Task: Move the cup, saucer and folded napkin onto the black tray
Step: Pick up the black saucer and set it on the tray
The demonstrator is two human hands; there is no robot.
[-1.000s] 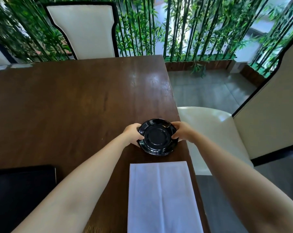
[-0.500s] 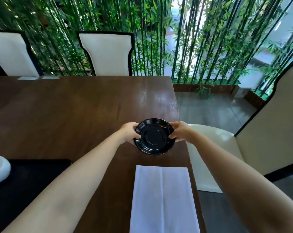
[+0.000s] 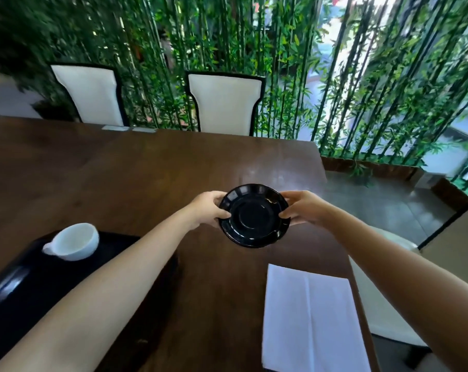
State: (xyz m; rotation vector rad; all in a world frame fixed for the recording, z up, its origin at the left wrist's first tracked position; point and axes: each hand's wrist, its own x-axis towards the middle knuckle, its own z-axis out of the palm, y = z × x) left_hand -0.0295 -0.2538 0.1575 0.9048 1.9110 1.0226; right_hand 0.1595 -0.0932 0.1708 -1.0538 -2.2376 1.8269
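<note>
A glossy black saucer [image 3: 254, 216] hangs in the air above the dark wooden table [image 3: 147, 167]. My left hand [image 3: 210, 208] grips its left rim and my right hand [image 3: 301, 206] grips its right rim. The white cup [image 3: 73, 241] stands on the black tray [image 3: 34, 288] at the lower left, handle pointing left. My left forearm crosses over the tray's right side. A folded white napkin [image 3: 312, 320] lies flat near the table's right edge, below the saucer.
Two white chairs with black frames [image 3: 225, 103] stand behind the table's far edge, before a bamboo screen. Another white chair [image 3: 388, 318] sits off the right edge, beside the napkin. Two small white cards [image 3: 128, 128] lie at the far edge.
Both hands have lifted the saucer off the table and carried it leftward. My view has swung left, bringing the tray and the cup on it into sight.
</note>
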